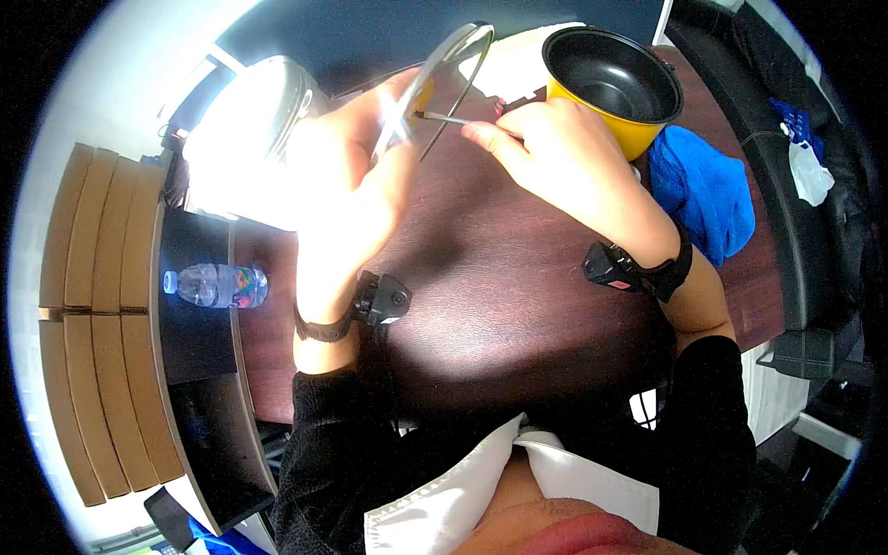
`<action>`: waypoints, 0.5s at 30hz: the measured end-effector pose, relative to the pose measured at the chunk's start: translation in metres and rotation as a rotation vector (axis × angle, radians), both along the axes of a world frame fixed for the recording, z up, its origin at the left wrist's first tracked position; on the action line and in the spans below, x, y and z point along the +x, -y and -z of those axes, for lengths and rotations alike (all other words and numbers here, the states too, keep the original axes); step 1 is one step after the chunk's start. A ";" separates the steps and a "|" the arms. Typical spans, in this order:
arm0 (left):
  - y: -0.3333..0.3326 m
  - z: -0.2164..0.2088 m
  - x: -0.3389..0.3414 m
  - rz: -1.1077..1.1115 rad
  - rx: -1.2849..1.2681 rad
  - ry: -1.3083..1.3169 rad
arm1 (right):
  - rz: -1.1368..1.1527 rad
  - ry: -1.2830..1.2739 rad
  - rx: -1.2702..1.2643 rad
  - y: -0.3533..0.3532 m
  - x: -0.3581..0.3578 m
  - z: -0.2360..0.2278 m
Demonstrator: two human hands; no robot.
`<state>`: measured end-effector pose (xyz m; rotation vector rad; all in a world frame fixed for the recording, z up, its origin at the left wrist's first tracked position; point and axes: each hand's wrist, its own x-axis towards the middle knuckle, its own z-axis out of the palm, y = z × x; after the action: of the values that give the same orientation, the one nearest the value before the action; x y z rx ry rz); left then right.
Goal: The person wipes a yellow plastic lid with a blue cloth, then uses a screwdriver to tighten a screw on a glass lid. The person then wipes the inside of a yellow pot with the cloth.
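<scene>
My left hand point(356, 171) holds up a round glass lid point(444, 57) with a metal rim, tilted nearly on edge. Glare washes out part of that hand, and most of its fingers are behind the lid. A bit of yellow, apparently the lid's knob point(423, 96), shows by the fingers. My right hand point(566, 148) is closed on a thin metal tool that looks like a screwdriver point(448, 118). Its shaft points left, with the tip at the yellow part; its handle is hidden in my fist. Just beyond the right hand stands a yellow pot point(636, 137) with a black inside.
A blue cloth point(703, 190) lies right of the pot. The white rounded appliance point(250, 139) at the far left is overexposed. A water bottle point(217, 285) lies at the left edge of the dark wooden table point(499, 305), near stacked brown boxes point(106, 231). Black seating point(758, 157) flanks the right.
</scene>
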<state>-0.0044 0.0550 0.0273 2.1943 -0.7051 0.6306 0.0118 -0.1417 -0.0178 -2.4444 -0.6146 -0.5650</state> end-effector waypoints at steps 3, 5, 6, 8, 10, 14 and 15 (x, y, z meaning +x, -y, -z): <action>0.000 0.002 0.002 0.050 0.015 0.065 | -0.021 -0.107 0.027 -0.001 0.004 0.003; -0.001 0.002 0.002 0.070 0.029 0.109 | -0.057 -0.147 0.057 0.000 0.004 0.002; -0.001 0.001 0.002 0.082 0.036 0.130 | -0.073 -0.167 0.073 0.001 0.003 0.001; 0.001 -0.005 -0.005 0.042 0.035 0.056 | -0.079 -0.238 0.099 -0.001 0.005 0.001; 0.001 -0.006 -0.007 0.022 0.035 0.036 | -0.098 -0.298 0.124 -0.002 0.007 0.002; 0.000 -0.002 -0.002 0.040 0.030 0.074 | -0.186 -0.382 0.196 -0.001 0.017 0.012; 0.000 -0.001 -0.001 0.046 0.027 0.077 | -0.217 -0.398 0.219 -0.001 0.019 0.014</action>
<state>-0.0056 0.0547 0.0285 2.1817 -0.8058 0.6883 0.0306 -0.1403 -0.0322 -2.1622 -0.6036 -0.0495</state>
